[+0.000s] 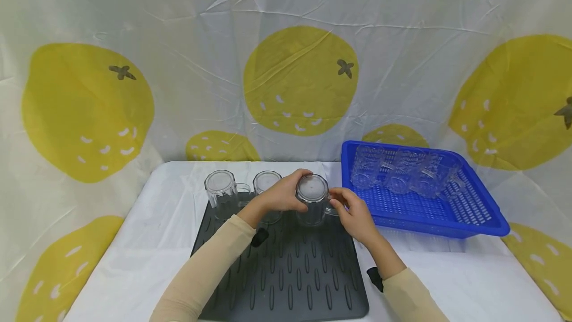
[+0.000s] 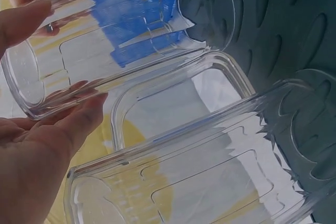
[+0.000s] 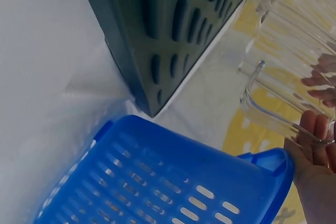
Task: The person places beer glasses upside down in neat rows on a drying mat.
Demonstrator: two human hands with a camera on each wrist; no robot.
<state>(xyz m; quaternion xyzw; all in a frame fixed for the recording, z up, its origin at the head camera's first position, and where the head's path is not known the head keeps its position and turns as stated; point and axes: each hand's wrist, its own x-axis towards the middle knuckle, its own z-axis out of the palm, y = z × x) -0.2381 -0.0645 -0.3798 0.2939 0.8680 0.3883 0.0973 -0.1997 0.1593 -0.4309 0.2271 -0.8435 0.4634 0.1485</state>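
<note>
A clear glass mug [image 1: 312, 207] stands upside down over the back right part of a dark ridged mat [image 1: 290, 267], its base facing up. My left hand [image 1: 286, 193] grips it near the base from the left, thumb and fingers spread round the glass. From the right, my right hand [image 1: 355, 212] pinches its handle [image 3: 268, 114] close to the base end. Two more upturned mugs, a middle one [image 1: 270, 217] and a left one [image 1: 221, 193], stand in a row to the left. My left hand and wrist partly hide the middle mug in the head view.
A blue perforated basket [image 1: 484, 207] stands right of the mat, with several clear glass mugs [image 1: 397, 178] lying in its back part. White cloth [image 1: 134, 262] covers the table. Behind it hangs a curtain [image 1: 178, 88] printed with lemons.
</note>
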